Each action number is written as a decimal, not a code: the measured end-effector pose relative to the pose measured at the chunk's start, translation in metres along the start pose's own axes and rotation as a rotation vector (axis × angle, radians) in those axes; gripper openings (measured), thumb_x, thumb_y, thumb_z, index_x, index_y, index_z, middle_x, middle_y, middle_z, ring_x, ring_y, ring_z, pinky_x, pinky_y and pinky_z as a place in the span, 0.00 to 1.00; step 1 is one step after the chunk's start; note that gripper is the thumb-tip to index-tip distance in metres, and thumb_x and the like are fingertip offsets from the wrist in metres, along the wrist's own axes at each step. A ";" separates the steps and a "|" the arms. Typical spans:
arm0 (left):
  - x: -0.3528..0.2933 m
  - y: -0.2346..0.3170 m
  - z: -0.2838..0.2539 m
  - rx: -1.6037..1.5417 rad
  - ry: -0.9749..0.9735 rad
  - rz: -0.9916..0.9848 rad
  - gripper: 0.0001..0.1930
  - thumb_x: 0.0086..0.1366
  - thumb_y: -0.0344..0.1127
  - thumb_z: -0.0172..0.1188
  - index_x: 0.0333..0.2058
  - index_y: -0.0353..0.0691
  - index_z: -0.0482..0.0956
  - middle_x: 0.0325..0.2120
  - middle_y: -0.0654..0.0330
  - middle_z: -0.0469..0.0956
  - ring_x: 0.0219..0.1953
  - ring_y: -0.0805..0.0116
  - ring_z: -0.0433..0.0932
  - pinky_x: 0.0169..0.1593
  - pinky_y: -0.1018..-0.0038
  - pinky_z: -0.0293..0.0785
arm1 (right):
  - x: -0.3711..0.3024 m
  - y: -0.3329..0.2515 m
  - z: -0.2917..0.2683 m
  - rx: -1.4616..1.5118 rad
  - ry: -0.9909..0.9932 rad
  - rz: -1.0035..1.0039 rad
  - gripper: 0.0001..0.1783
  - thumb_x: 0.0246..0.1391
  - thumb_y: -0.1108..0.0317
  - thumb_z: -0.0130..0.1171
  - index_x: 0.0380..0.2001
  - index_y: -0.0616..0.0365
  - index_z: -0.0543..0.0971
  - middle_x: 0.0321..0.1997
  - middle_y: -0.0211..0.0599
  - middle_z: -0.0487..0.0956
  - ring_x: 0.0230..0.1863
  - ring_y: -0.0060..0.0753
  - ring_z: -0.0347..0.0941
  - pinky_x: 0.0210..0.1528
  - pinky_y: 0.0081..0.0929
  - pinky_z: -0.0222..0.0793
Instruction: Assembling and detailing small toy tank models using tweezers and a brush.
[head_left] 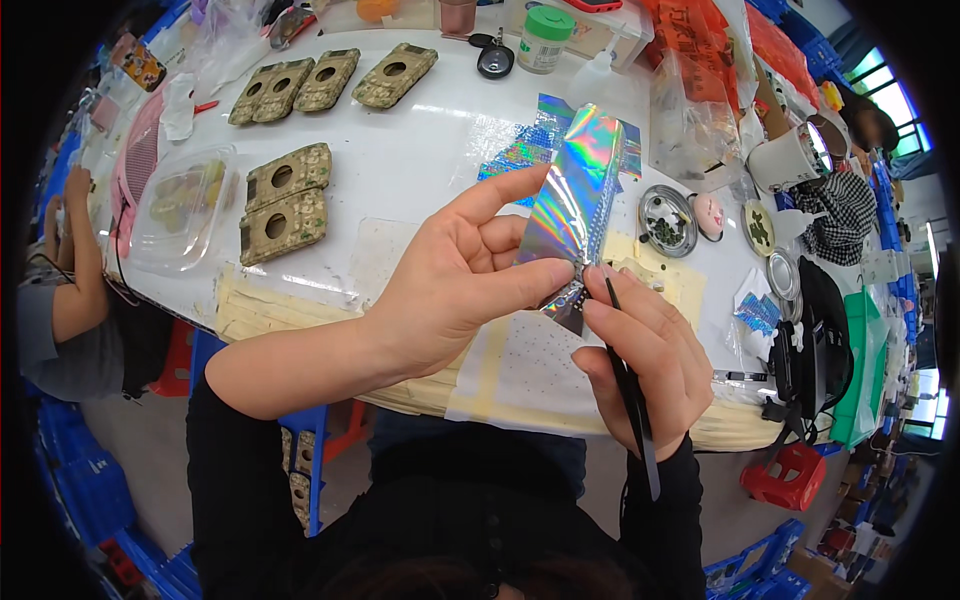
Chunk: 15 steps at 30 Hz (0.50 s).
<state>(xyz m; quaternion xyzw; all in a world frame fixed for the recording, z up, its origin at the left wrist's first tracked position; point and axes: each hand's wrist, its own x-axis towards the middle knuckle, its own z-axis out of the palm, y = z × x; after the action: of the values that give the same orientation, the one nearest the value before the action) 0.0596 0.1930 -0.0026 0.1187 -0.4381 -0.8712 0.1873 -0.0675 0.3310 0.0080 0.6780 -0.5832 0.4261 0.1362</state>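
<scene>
A shiny rainbow-coloured holographic sheet (pixel 573 195) is pinched near its lower end between the thumb and fingers of my left hand (pixel 440 270). My right hand (pixel 650 355) holds black tweezers (pixel 632 410), which slant down toward me. The thumb and index fingertip of that hand meet the lower right edge of the sheet, next to my left thumb. Whatever lies between the fingertips is too small to make out. Blue glittering sheet pieces (pixel 515 153) lie on the table behind the held sheet. Below my hands is white paper (pixel 525 375) with many tiny dark specks.
Camouflage-patterned cases with round holes (pixel 308 168) lie at left and back left. A clear plastic box (pixel 180 215) stands beside them. To the right are a round tin (pixel 645 238) with small dark pieces and a black bag (pixel 825 340). Another person's arm (pixel 85 285) rests at far left.
</scene>
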 end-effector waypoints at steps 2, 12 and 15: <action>0.000 -0.001 -0.001 0.004 0.013 -0.013 0.34 0.61 0.21 0.56 0.64 0.36 0.50 0.44 0.54 0.77 0.46 0.69 0.76 0.48 0.71 0.73 | 0.000 0.000 0.001 -0.013 -0.004 -0.016 0.15 0.44 0.67 0.68 0.36 0.62 0.79 0.37 0.45 0.81 0.42 0.44 0.79 0.44 0.36 0.78; 0.001 0.001 0.000 -0.002 0.007 -0.010 0.32 0.60 0.21 0.57 0.60 0.35 0.54 0.39 0.54 0.79 0.42 0.70 0.78 0.47 0.72 0.73 | -0.002 -0.001 0.000 0.038 0.017 0.031 0.16 0.44 0.69 0.68 0.37 0.63 0.79 0.37 0.46 0.81 0.40 0.44 0.79 0.44 0.35 0.78; 0.002 0.000 -0.001 0.003 0.000 0.002 0.31 0.59 0.20 0.58 0.59 0.35 0.55 0.38 0.54 0.79 0.41 0.71 0.78 0.47 0.73 0.73 | -0.002 0.000 0.000 0.032 0.016 0.032 0.16 0.44 0.69 0.68 0.37 0.63 0.78 0.37 0.46 0.81 0.40 0.44 0.79 0.44 0.35 0.78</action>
<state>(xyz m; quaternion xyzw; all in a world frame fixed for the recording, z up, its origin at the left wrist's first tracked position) 0.0584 0.1918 -0.0027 0.1185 -0.4397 -0.8702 0.1881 -0.0675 0.3325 0.0065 0.6673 -0.5860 0.4428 0.1231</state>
